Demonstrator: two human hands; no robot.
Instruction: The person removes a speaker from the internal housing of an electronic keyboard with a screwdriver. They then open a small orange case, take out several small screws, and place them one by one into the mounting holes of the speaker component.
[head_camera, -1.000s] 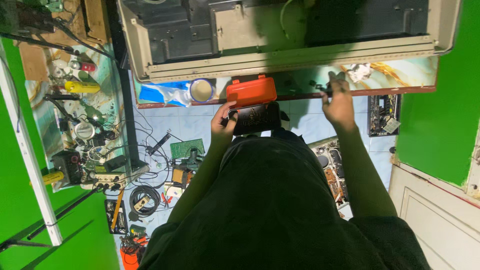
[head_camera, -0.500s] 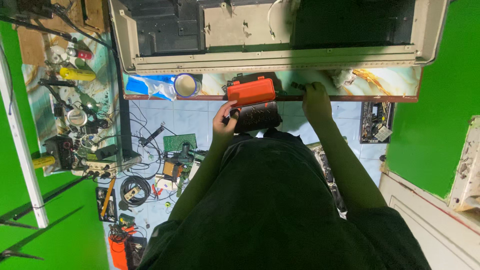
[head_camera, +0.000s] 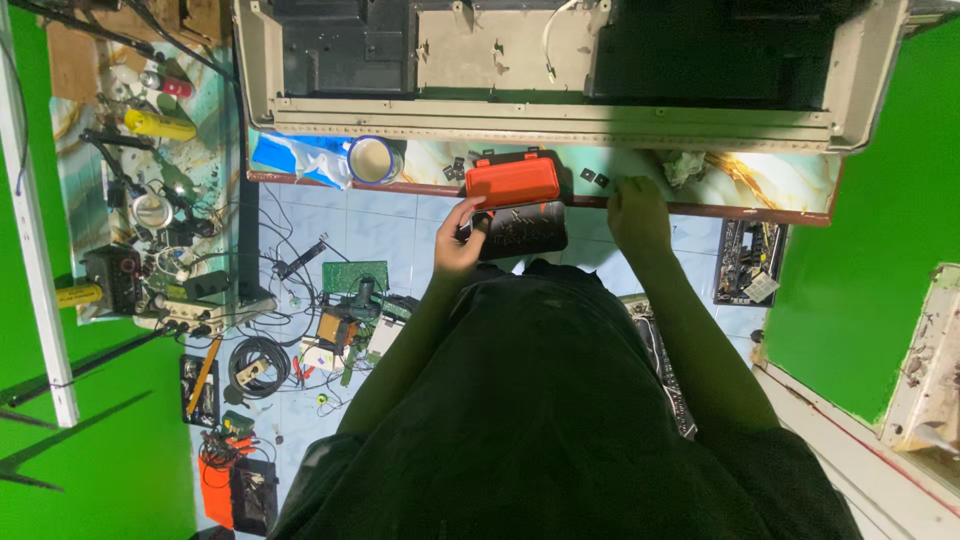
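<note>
We see one orange case (head_camera: 512, 181), its edge pinched by our left hand (head_camera: 458, 243); our right hand (head_camera: 638, 215), fingers spread, presses the table edge (head_camera: 700, 208) beside two small black squares (head_camera: 594, 178).

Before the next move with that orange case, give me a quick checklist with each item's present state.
1. Left hand on the orange case: ok, fingers at its near edge.
2. Case shut: cannot tell; a black tray hangs below it.
3. Case fully on the table: not ok, it sits at the edge.
4. Right hand free: ok, resting on the table edge.
5. Cup clear of the case: ok, apart.
6. Small black parts clear: ok, beside it.
</note>
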